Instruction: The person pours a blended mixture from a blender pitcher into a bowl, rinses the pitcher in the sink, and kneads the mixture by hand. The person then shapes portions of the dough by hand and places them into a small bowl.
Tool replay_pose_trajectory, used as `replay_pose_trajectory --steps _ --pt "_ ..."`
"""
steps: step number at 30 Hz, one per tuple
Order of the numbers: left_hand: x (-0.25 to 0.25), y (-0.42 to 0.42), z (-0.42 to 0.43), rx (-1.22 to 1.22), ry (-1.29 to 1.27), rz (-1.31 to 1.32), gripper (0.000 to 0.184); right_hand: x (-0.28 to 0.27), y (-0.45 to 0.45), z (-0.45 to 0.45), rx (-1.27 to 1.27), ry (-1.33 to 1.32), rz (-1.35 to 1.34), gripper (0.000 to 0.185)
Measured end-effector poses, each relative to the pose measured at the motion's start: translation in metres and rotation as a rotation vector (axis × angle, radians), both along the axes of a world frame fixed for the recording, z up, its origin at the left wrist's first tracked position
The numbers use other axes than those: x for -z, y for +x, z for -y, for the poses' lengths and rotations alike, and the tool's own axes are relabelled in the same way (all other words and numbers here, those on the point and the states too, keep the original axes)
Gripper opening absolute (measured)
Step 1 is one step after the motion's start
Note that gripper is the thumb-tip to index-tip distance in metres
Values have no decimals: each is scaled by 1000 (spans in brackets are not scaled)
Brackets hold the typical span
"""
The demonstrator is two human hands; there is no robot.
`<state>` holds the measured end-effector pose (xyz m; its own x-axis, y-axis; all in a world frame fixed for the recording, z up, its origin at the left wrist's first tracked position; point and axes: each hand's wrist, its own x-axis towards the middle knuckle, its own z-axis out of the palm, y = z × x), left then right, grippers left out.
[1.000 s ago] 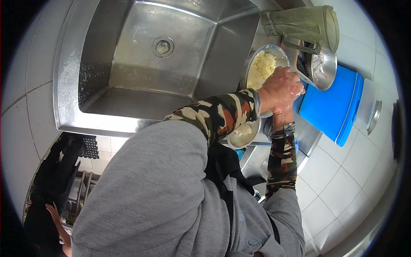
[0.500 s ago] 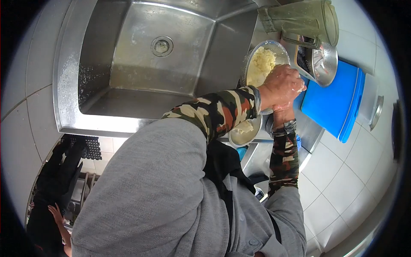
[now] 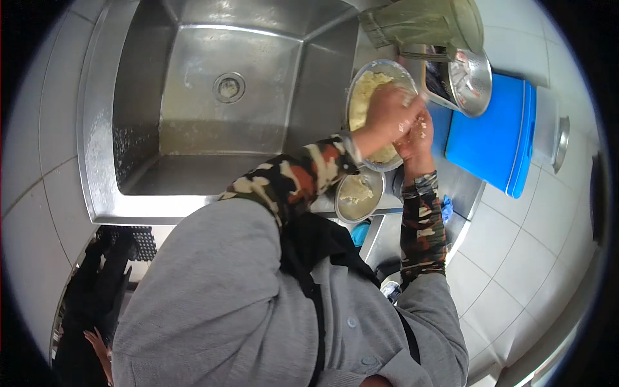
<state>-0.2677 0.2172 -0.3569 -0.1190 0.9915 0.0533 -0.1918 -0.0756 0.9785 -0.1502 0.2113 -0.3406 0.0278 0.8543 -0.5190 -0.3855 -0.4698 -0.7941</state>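
Both my hands are pressed together over the right side of a metal bowl [image 3: 352, 111] of pale yellow, crumbly mash [image 3: 371, 84]. My left hand [image 3: 389, 115] lies on top with its fingers curled, their tips smeared by motion. Under and beside it, my right hand [image 3: 419, 137] is cupped, with pale bits stuck to its skin. Whatever is between the palms is hidden. Closer to my body, a smaller metal bowl [image 3: 376, 202] holds a pale lump of dough-like mixture [image 3: 354, 189].
A deep steel sink [image 3: 219, 122] lies to the left. Beyond the bowls are a cloudy blender jug [image 3: 425, 26] on its side, a perforated metal colander [image 3: 478, 87] and a blue container [image 3: 488, 138]. Another person's hand [image 3: 98, 345] shows at lower left.
My hands have shifted from a tight clasp; the left now lies further over the large bowl, the right lower beside it. The whole view has moved slightly, and the small bowl shows more fully.
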Motion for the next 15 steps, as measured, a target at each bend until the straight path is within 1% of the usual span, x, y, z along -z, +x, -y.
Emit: replay_pose_trajectory --steps 1,2,3,4,5,6,7,8,9,10,11,13,14,15 --pt "6 1 -2 123 -253 352 35 -4 -8 -3 92 18 83 40" --pt "9 0 -2 132 -245 349 35 -14 -23 2 230 80 186 37" --pt "11 -1 -1 125 -406 483 35 -17 -29 6 235 88 183 37" --pt "10 -1 -2 117 -567 615 35 -21 -33 9 230 166 347 33" --pt "4 -3 -1 122 -559 611 35 -25 -35 13 225 241 511 30" --pt "-3 -3 1 121 -761 889 33 -31 -36 21 52 420 927 26" --pt "-9 -5 3 118 -964 1168 31 -31 -40 22 59 424 926 26" --pt "-10 -11 4 184 -988 1226 31 -28 -47 22 20 552 1041 26" --pt "-12 -13 4 189 -985 1223 31 -27 -51 23 -19 685 1153 25" --pt "-16 -15 6 251 -965 1266 30 -29 -51 26 -85 775 1195 22" --pt "-19 -17 7 311 -945 1308 30 -33 -53 29 -79 775 1192 22" --pt "-13 -16 1 310 -974 1247 29 -38 -58 33 -199 910 1075 15" --pt "-10 -16 1 345 -914 1270 28 -38 -55 32 -187 909 1077 15" --pt "-5 -12 0 381 -857 1292 28 -37 -52 29 -232 1051 1223 12"
